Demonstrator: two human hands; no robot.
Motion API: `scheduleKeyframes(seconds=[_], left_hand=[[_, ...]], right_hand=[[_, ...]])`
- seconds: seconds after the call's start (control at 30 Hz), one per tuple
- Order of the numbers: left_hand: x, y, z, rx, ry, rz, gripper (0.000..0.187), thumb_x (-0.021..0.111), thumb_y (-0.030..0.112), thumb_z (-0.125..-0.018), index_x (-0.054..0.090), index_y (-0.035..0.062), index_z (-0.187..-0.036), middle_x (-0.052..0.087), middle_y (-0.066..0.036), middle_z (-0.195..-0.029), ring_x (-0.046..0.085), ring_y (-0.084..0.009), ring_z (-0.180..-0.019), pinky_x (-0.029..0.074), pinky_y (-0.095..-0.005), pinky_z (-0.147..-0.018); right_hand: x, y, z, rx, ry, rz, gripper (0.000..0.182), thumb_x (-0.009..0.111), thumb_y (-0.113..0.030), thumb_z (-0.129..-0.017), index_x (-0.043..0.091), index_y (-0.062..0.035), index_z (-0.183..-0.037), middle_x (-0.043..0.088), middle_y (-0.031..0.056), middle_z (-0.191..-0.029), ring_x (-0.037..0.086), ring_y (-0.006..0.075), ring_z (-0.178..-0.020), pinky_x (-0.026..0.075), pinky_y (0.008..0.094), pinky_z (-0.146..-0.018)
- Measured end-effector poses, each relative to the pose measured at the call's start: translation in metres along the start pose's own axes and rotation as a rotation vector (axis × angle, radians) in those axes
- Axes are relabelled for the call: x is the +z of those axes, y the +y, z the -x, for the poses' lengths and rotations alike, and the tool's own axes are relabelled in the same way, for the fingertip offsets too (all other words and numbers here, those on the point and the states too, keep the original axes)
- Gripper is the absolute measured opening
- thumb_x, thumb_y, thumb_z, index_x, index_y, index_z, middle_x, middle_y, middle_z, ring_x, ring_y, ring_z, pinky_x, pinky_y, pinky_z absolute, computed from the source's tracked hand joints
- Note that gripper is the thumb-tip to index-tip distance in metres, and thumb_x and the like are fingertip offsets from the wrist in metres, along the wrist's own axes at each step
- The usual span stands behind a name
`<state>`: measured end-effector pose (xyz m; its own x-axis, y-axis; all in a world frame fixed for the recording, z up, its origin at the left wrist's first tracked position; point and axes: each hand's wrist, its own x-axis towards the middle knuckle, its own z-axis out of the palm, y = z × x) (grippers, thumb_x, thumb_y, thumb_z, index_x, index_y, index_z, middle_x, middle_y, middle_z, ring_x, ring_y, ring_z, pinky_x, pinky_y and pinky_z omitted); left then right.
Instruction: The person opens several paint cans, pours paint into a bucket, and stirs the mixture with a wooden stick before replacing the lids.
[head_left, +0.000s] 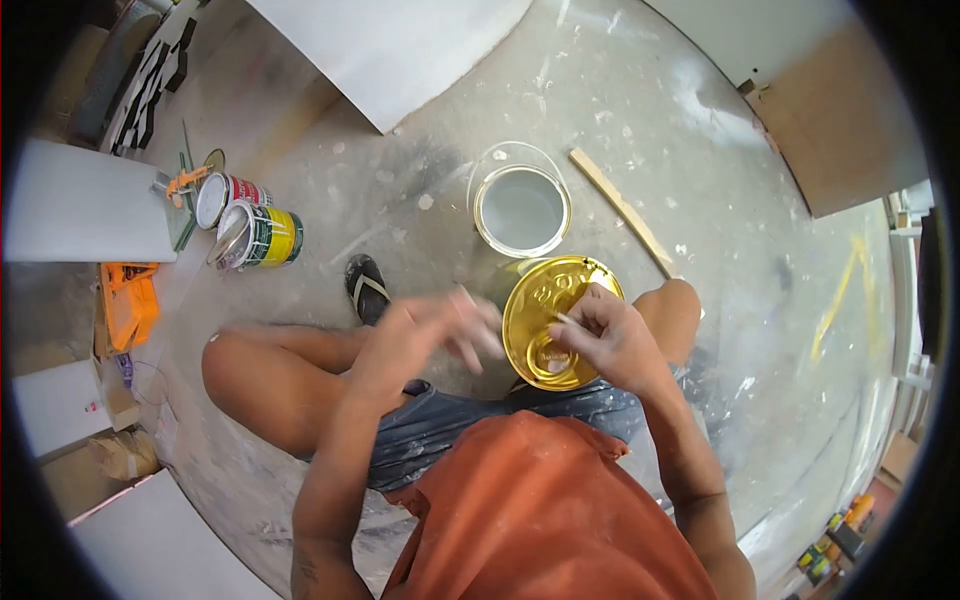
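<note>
A gold metal can [520, 310] with raised lettering and a round spout area on its top stands between my legs, close to my right knee. Over its top my right hand [612, 338] is closed in a pinch; what sits between the fingertips, if anything, is too small to make out. My left hand [430, 330], blurred by motion, hovers left of the can with its fingers apart and nothing visible in them. Just beyond the gold can stands an open paint can [522, 210] holding light grey liquid, its wire handle lying outward on the far side.
A wooden stick [625, 212] lies right of the open can. At the left are two used paint cans [278, 236] and an orange tool case [130, 305]. White panels [390, 50] stand ahead, and a flip-flop [367, 288] is on my left foot.
</note>
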<state>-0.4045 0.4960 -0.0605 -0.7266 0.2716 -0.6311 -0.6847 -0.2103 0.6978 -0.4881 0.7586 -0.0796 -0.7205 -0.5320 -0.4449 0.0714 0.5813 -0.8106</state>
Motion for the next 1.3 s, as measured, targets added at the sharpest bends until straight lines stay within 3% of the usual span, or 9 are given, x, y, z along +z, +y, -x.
scheduleKeyframes(seconds=[0.07,0.13,0.2,0.3,0.47,0.53,0.87,1.1,1.3], left_hand=[[-0.012,-0.042,-0.048,0.238,0.463,0.070,0.050,0.048,0.041,-0.101,0.053,0.0066,-0.138,0.064,-0.013,-0.127,0.056,-0.0189,-0.122,0.038,-0.0349,-0.106],[-0.014,-0.115,-0.109,0.394,0.578,-0.210,0.051,0.048,0.042,-0.101,0.053,0.0097,-0.140,0.058,-0.009,-0.137,0.054,-0.0177,-0.124,0.036,-0.0342,-0.107],[0.009,-0.159,-0.143,0.220,0.302,0.351,0.052,0.042,0.042,-0.104,0.053,0.0054,-0.139,0.055,-0.009,-0.137,0.053,-0.0205,-0.124,0.034,-0.0336,-0.110],[0.036,-0.144,-0.126,0.271,0.251,0.482,0.056,0.038,0.046,-0.105,0.048,0.0058,-0.143,0.055,-0.009,-0.135,0.051,-0.0215,-0.125,0.036,-0.0339,-0.109],[0.036,-0.164,-0.146,0.112,0.329,0.295,0.067,0.028,0.056,-0.104,0.041,0.0075,-0.148,0.053,-0.013,-0.136,0.053,-0.0241,-0.123,0.047,-0.0400,-0.098],[0.036,-0.152,-0.134,-0.048,0.152,0.416,0.077,0.023,0.068,-0.099,0.031,0.0126,-0.152,0.034,-0.010,-0.152,0.050,-0.0321,-0.122,0.051,-0.0448,-0.091],[0.054,-0.151,-0.127,-0.162,-0.067,0.707,0.083,0.015,0.070,-0.098,0.012,0.0114,-0.157,0.011,-0.014,-0.163,0.059,-0.0454,-0.114,0.055,-0.0523,-0.092],[0.065,-0.149,-0.133,-0.173,-0.043,0.743,0.084,0.016,0.071,-0.097,0.014,0.0111,-0.155,0.024,-0.016,-0.154,0.058,-0.0492,-0.115,0.059,-0.0538,-0.084],[0.065,-0.142,-0.133,-0.241,-0.045,0.674,0.090,0.012,0.078,-0.093,0.027,0.0104,-0.150,0.047,-0.017,-0.134,0.068,-0.0348,-0.089,0.054,-0.0357,-0.056]], right_hand=[[-0.003,-0.020,0.005,-0.068,0.032,0.207,0.031,0.076,-0.025,-0.081,0.059,-0.0003,-0.074,0.054,0.0104,-0.082,0.058,0.0271,-0.078,0.047,0.0378,-0.068],[-0.005,-0.030,0.002,-0.283,0.066,0.410,0.032,0.079,-0.024,-0.076,0.057,-0.0016,-0.071,0.054,0.0100,-0.082,0.058,0.0297,-0.080,0.048,0.0412,-0.068],[-0.007,-0.037,-0.004,-0.326,0.075,0.459,0.032,0.081,-0.022,-0.073,0.057,-0.0020,-0.071,0.054,0.0094,-0.081,0.059,0.0291,-0.080,0.048,0.0416,-0.068],[-0.014,-0.062,-0.016,-0.387,0.092,0.545,0.029,0.081,-0.021,-0.074,0.061,-0.0007,-0.073,0.056,0.0114,-0.084,0.060,0.0304,-0.081,0.048,0.0418,-0.070],[-0.022,-0.049,-0.068,-0.273,0.038,0.459,0.030,0.080,-0.022,-0.075,0.063,0.0028,-0.074,0.057,0.0141,-0.085,0.060,0.0331,-0.078,0.048,0.0412,-0.072],[-0.021,-0.049,-0.086,-0.202,0.008,0.543,0.033,0.080,-0.025,-0.075,0.063,0.0032,-0.075,0.057,0.0145,-0.086,0.061,0.0333,-0.079,0.048,0.0415,-0.072],[-0.014,-0.032,-0.152,-0.206,-0.147,0.751,0.038,0.080,-0.032,-0.074,0.065,0.0027,-0.073,0.063,0.0181,-0.084,0.063,0.0335,-0.079,0.048,0.0419,-0.070],[-0.012,-0.046,-0.181,-0.029,-0.254,0.815,0.038,0.082,-0.032,-0.072,0.065,0.0024,-0.070,0.063,0.0151,-0.067,0.060,0.0257,-0.061,0.046,0.0374,-0.058],[-0.011,-0.060,-0.195,0.037,-0.329,0.840,0.040,0.081,-0.035,-0.071,0.073,0.0024,-0.085,0.070,0.0202,-0.078,0.068,0.0303,-0.071,0.051,0.0390,-0.065]])
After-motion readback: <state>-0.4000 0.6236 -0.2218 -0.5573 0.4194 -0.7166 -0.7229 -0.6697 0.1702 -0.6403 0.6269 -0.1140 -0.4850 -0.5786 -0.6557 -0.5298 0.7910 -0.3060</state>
